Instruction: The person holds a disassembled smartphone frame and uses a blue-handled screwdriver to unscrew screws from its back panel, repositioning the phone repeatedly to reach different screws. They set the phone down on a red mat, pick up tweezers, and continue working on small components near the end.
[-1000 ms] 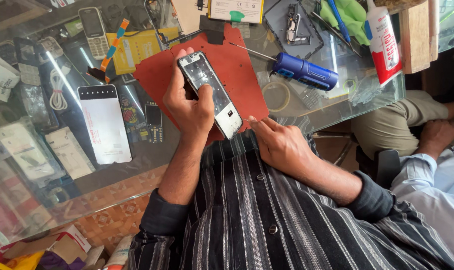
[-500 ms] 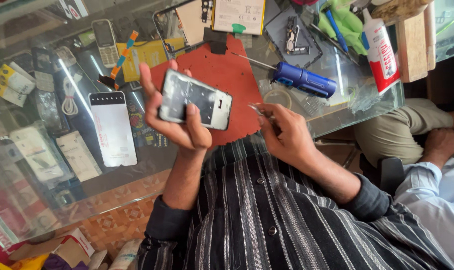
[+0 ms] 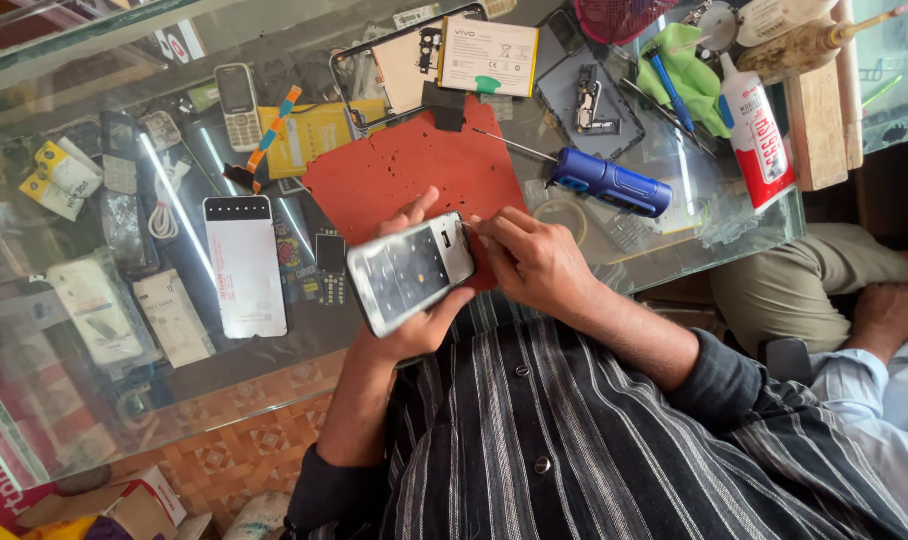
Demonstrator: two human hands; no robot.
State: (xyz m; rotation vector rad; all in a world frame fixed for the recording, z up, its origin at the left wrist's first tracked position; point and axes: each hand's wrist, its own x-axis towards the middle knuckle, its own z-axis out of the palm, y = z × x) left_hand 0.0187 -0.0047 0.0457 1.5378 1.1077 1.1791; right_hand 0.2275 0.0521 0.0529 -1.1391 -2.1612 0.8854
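Here the left hand (image 3: 414, 325) grips a smartphone (image 3: 411, 272) from beneath, tilted above the near edge of the glass tabletop (image 3: 674, 235), over the red work mat (image 3: 404, 170). The right hand (image 3: 534, 262) pinches something too small to identify against the phone's upper corner. Advisable: brace the phone firmly and keep the fingertips' motion fine. A blue screwdriver (image 3: 609, 183) lies near.

A dark, blurred phone screen (image 3: 406, 272) sits in the left hand (image 3: 414, 300). A white rectangular box (image 3: 244, 264) with a black top lies on the tabletop (image 3: 674, 250). A white-labelled battery (image 3: 488, 55) lies beyond the red mat (image 3: 404, 170). A white glue bottle (image 3: 756, 130) carries a red label. Small white packets (image 3: 94, 310) show under the glass.
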